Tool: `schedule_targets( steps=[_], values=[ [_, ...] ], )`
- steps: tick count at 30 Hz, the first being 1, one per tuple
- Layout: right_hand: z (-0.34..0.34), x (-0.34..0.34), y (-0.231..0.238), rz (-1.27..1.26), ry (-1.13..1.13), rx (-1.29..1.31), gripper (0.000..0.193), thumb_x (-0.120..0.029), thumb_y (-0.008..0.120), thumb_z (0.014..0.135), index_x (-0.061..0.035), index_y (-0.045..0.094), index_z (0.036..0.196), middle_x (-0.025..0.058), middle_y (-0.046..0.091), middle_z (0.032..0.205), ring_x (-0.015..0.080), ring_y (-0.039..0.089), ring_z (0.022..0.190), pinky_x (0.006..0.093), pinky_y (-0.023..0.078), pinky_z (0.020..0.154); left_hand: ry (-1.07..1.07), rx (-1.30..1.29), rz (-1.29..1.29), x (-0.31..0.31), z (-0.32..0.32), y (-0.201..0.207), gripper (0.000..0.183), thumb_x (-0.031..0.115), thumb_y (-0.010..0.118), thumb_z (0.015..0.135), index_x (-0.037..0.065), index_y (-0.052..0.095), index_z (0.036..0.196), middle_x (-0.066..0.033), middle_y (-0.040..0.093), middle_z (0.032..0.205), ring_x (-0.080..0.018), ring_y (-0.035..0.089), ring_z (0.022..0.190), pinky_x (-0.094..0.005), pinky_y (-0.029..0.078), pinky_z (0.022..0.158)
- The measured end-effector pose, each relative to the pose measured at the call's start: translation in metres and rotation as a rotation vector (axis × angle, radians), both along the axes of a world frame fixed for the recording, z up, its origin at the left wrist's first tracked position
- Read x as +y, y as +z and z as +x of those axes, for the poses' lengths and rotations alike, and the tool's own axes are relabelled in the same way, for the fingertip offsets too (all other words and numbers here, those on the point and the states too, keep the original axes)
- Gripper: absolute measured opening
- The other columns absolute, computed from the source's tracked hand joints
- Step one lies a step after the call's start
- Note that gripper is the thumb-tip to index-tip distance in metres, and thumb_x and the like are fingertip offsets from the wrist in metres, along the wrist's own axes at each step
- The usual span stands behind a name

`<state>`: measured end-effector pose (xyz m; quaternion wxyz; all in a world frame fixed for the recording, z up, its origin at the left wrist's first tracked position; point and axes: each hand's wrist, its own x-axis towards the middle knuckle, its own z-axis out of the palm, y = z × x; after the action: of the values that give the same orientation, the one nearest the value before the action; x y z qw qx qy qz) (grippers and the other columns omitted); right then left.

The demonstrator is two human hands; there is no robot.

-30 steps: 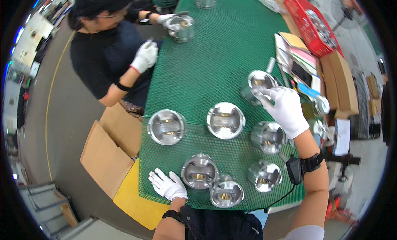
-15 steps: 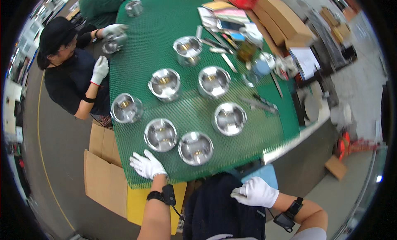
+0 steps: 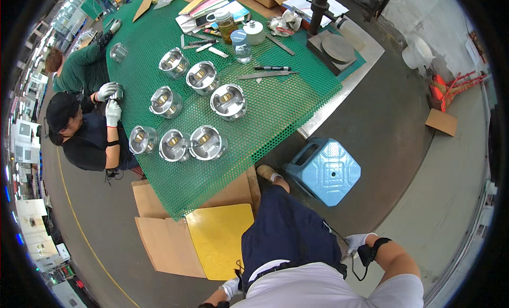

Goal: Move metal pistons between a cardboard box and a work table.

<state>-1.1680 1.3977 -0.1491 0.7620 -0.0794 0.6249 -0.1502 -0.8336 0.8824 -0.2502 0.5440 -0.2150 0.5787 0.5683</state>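
Note:
Both of my white-gloved hands are down beside my body, away from the table. My left hand (image 3: 230,288) hangs low by my left hip, next to the yellow board (image 3: 222,239); its fingers are mostly hidden. My right hand (image 3: 357,244) is beside my right thigh, its fingers too unclear to read. Several silver metal pistons stand crown down on the green mesh mat (image 3: 265,128), among them a front piston (image 3: 208,143), a left piston (image 3: 143,140) and a right piston (image 3: 228,102). Brass-coloured bushings show inside them.
A blue plastic stool (image 3: 331,173) stands right of my legs. Flattened cardboard (image 3: 169,244) lies left. Across the table, a co-worker (image 3: 85,133) handles a piston; another person (image 3: 79,69) sits beyond. Jars (image 3: 241,45), a marker (image 3: 272,68), a steel ruler (image 3: 265,75) and a black stand (image 3: 318,11) occupy the far side.
My left hand has left the mat's near edge and dropped to my side. My right hand has lowered too. The view has shifted back from the table, revealing the whole stool.

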Motion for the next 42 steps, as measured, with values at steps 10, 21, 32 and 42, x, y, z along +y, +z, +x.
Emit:
schedule_targets(
  steps=[10,21,32,42],
  values=[
    [0.172,0.181,-0.084,0.080,0.372,0.262,0.028,-0.033,0.069,0.068,-0.0110,0.073,0.085,0.0146,0.069,0.089,0.0311,0.067,0.087,0.0437,0.051,0.070,1.058,0.208,-0.173,0.044,-0.097,0.176,0.065,0.020,0.055,0.087,0.011,0.028,0.145,-0.0130,0.035,0.145,-0.0231,0.040,0.129,-0.0360,0.036,0.103],
    [-0.056,0.045,-0.012,0.225,0.273,0.477,0.024,-0.031,0.066,0.072,-0.0103,0.073,0.082,0.0163,0.069,0.087,0.0330,0.066,0.084,0.0452,0.050,0.066,0.186,0.149,0.111,0.128,0.074,0.127,0.037,0.030,0.050,0.092,0.011,0.059,0.123,-0.0088,0.059,0.123,-0.0223,0.057,0.110,-0.0315,0.045,0.094],
    [-0.160,-0.083,0.027,0.163,0.670,0.525,0.023,-0.030,0.065,0.073,-0.0096,0.072,0.083,0.0167,0.069,0.087,0.0332,0.066,0.083,0.0457,0.050,0.066,-0.236,-0.890,-0.125,0.296,0.205,0.164,0.044,0.041,0.057,0.087,0.021,0.059,0.126,0.0011,0.057,0.129,-0.0209,0.056,0.117,-0.0405,0.044,0.095],
    [-0.228,-0.105,0.039,0.146,0.888,0.445,0.023,-0.029,0.064,0.075,-0.0089,0.072,0.083,0.0171,0.068,0.087,0.0334,0.066,0.083,0.0461,0.050,0.066,-0.824,-1.617,-0.089,0.311,0.290,0.201,0.054,0.042,0.042,0.093,0.010,0.046,0.137,-0.0039,0.040,0.144,-0.0280,0.033,0.135,-0.0574,0.021,0.108]
  ],
)
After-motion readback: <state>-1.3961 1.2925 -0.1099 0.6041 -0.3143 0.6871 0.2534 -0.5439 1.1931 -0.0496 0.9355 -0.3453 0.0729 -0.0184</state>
